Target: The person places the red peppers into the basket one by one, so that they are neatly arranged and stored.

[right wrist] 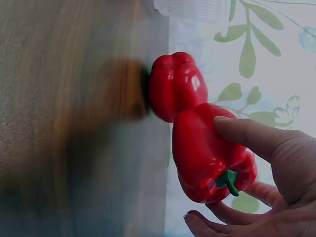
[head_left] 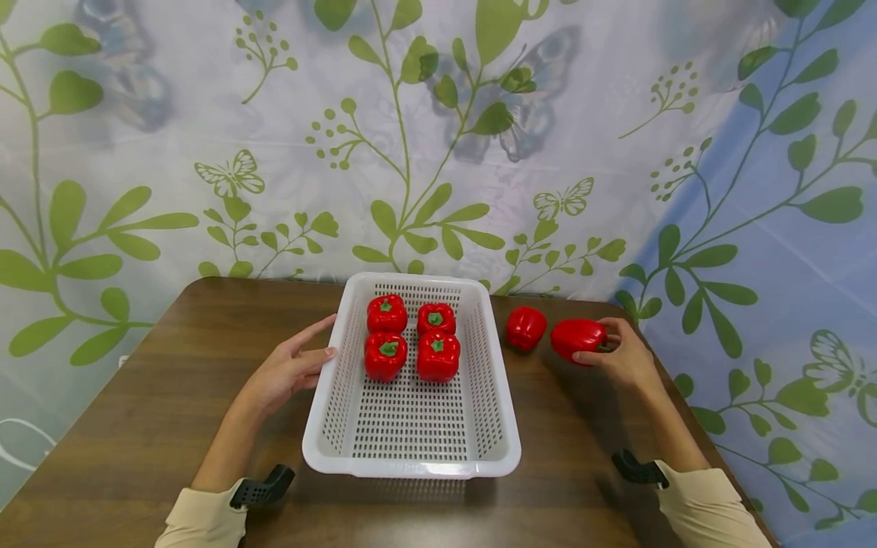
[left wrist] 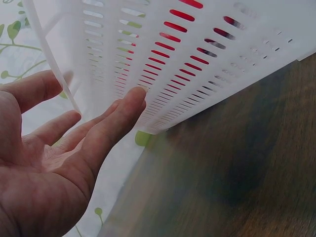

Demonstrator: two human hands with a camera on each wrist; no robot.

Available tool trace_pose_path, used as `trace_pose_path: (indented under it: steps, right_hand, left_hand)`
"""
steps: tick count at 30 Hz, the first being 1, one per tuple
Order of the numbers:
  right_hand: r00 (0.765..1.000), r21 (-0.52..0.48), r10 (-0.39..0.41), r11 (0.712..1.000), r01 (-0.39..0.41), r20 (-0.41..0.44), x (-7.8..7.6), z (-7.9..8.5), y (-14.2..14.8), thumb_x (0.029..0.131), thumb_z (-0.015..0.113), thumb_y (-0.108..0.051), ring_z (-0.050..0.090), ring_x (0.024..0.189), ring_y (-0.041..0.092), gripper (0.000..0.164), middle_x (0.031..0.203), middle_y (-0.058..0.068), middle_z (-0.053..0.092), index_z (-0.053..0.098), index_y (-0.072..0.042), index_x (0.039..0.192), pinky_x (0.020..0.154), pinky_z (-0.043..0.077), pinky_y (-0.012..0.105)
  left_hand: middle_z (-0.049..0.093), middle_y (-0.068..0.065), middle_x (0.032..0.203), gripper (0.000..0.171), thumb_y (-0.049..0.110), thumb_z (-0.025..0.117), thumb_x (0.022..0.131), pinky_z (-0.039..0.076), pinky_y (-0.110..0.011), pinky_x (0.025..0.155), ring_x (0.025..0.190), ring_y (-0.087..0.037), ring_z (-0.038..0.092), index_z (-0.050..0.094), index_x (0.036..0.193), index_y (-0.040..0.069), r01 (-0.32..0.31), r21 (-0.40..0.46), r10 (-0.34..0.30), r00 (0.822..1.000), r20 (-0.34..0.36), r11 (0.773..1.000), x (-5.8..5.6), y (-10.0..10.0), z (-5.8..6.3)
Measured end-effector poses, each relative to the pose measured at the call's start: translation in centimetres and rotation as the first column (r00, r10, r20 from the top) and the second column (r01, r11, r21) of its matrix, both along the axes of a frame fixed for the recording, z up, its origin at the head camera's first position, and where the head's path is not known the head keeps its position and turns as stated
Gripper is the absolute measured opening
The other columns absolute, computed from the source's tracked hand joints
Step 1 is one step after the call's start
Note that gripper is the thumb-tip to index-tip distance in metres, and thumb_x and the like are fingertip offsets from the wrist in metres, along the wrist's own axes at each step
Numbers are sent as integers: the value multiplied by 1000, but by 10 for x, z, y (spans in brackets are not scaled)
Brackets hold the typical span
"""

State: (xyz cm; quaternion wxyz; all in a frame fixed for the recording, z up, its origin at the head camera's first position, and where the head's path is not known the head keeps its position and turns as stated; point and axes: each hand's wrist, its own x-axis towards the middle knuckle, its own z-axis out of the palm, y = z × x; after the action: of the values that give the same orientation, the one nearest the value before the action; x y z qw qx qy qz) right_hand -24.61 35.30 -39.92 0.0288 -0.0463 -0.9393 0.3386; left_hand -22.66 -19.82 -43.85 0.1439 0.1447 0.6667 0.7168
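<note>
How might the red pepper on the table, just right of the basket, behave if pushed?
The red pepper has rounded sides, so it may roll. Its glossy surface could be slippery. It shows no dents or sagging, so it would probably hold its shape.

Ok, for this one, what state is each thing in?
White basket: upright, partly filled.
Four peppers in it: standing, green stems up.
Loose red pepper: on its side on the table, stem not visible.
Held red pepper: on its side, stem towards the hand; lifted or resting, cannot tell.
Left hand: at the basket's rim.
Right hand: gripping that pepper.
</note>
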Motion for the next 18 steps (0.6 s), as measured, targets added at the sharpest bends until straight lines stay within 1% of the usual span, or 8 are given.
trace_pose_path:
  steps: [4,8,13,18]
  right_hand:
    - [1000,-18,4,1000,-4,-10,-1,8,-7,78,74,-48,43,121,47,87,136,29,45,31,-7,143,84,49,56]
    - [999,-32,23,999,-25,-42,-1,18,-16,79,73,-49,44,122,45,87,136,27,45,32,-8,144,86,48,58]
    - [996,-13,46,999,-47,-77,0,31,-28,80,71,-51,48,119,43,86,133,25,47,32,-10,145,86,49,57]
    - [994,14,65,998,-64,-93,-1,44,-41,80,69,-54,50,115,42,87,131,24,48,33,-13,147,82,52,54]
  left_hand:
    - [47,-30,136,61,16,53,98,53,-50,81,109,-40,60,25,152,22,-5,-2,5,1000,2,1000,0,-1,0]
    - [46,-30,136,62,15,53,98,53,-50,81,109,-39,60,24,152,21,0,-1,0,1000,-4,1000,0,-1,0]
    - [46,-30,137,62,15,53,98,53,-50,82,110,-40,59,24,152,21,6,3,-6,1000,-8,1000,0,-1,1]
    - [46,-31,136,62,14,53,98,53,-50,82,110,-41,59,23,152,20,11,14,-11,1000,3,1000,0,0,1]
